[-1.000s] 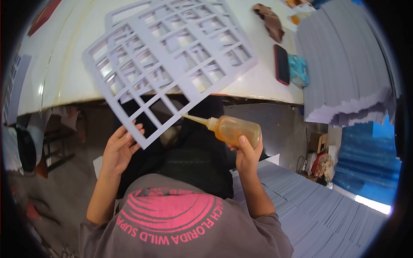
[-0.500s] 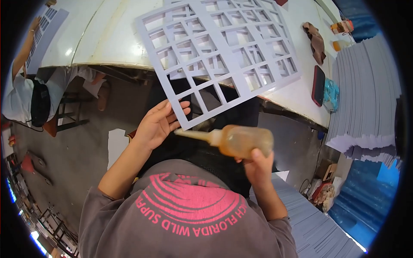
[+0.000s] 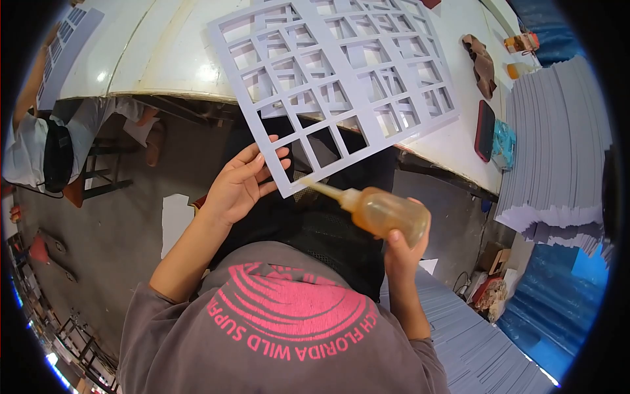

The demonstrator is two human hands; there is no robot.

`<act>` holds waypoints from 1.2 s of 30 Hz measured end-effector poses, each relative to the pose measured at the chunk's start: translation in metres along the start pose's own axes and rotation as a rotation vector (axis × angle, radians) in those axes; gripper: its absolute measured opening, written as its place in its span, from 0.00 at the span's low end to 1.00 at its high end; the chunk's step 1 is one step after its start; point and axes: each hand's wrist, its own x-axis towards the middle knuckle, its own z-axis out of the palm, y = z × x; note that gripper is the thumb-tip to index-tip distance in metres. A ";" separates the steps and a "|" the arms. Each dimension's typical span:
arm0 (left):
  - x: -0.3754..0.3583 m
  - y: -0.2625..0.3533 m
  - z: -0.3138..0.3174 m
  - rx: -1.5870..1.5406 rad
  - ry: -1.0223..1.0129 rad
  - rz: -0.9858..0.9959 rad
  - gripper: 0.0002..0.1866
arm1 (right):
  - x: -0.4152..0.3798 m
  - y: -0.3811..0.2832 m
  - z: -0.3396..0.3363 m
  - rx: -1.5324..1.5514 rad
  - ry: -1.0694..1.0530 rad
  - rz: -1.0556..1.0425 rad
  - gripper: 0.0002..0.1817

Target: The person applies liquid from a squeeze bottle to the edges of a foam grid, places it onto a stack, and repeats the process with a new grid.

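My left hand [image 3: 246, 177] grips the near left corner of a pale card sheet [image 3: 357, 102] cut into a grid of rectangular windows. Its fingers wrap the edge, and the corner juts past the table toward my lap. In my right hand [image 3: 407, 253] is a squeeze bottle [image 3: 394, 215] of amber liquid with a long thin nozzle. The bottle lies tilted, its nozzle tip over the sheet's near border close to that corner. More cut-out sheets show through the windows from beneath.
On the white table [image 3: 177, 52] lie a brown cloth [image 3: 480, 65], a phone [image 3: 485, 131] and a blue packet [image 3: 504, 146]. Tall stacks of pale sheets [image 3: 558, 144] stand to the right. At far left a person [image 3: 29, 151] handles another windowed sheet [image 3: 65, 56].
My right hand has shifted slightly right, and the bottle's nozzle has swung up and right from beside my left fingertips onto the sheet's near border. The left hand keeps its grip.
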 end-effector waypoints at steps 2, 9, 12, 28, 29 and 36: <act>-0.001 0.001 0.001 -0.003 -0.001 0.001 0.24 | 0.005 -0.005 -0.007 0.048 0.105 -0.031 0.34; 0.002 -0.002 0.000 -0.009 0.005 0.005 0.23 | -0.005 0.000 -0.007 -0.029 0.087 -0.051 0.33; 0.002 -0.002 0.000 -0.033 0.006 0.015 0.23 | -0.013 0.008 0.008 0.042 -0.088 0.063 0.33; 0.010 0.056 -0.056 0.029 -0.046 0.058 0.21 | 0.152 -0.078 0.044 0.381 -0.188 -0.175 0.19; 0.009 0.054 -0.056 0.033 -0.031 0.051 0.21 | 0.169 -0.077 0.059 0.357 -0.163 -0.167 0.21; -0.004 0.061 -0.049 0.092 -0.027 0.027 0.21 | 0.267 -0.044 0.124 0.245 -0.207 -0.095 0.31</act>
